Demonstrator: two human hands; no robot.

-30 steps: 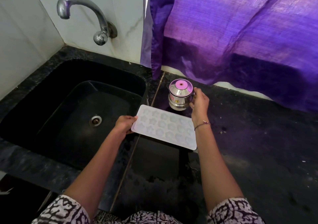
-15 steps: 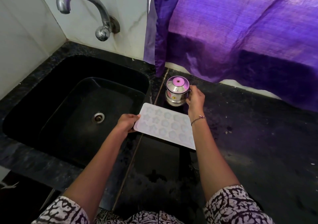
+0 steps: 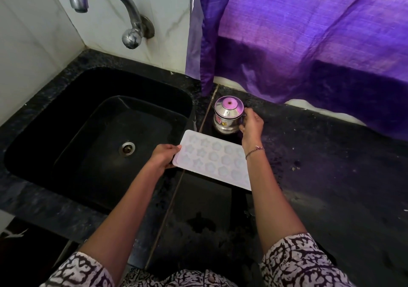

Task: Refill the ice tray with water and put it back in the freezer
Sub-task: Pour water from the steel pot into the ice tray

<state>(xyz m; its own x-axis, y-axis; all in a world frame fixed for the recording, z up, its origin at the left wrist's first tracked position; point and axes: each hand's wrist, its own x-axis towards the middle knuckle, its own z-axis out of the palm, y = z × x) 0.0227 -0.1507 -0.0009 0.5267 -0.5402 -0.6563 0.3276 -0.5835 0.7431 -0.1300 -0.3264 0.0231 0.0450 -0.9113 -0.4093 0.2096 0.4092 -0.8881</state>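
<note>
My left hand [image 3: 163,157] holds the pale ice tray [image 3: 212,158] by its short end, fingers [image 3: 167,165] curled under the edge and thumb pressed on top. The tray lies flat over the black counter [image 3: 331,176], just right of the sink [image 3: 66,132]. Its star and flower moulds face up, and my right forearm hides its far corner. I cannot tell whether it touches the counter. My right hand [image 3: 251,124] is at the small steel jug [image 3: 227,117] standing just behind the tray, fingers curled round the handle on its side. A tap [image 3: 106,6] arches over the sink, and a purple curtain [image 3: 309,33] hangs behind the jug.
</note>
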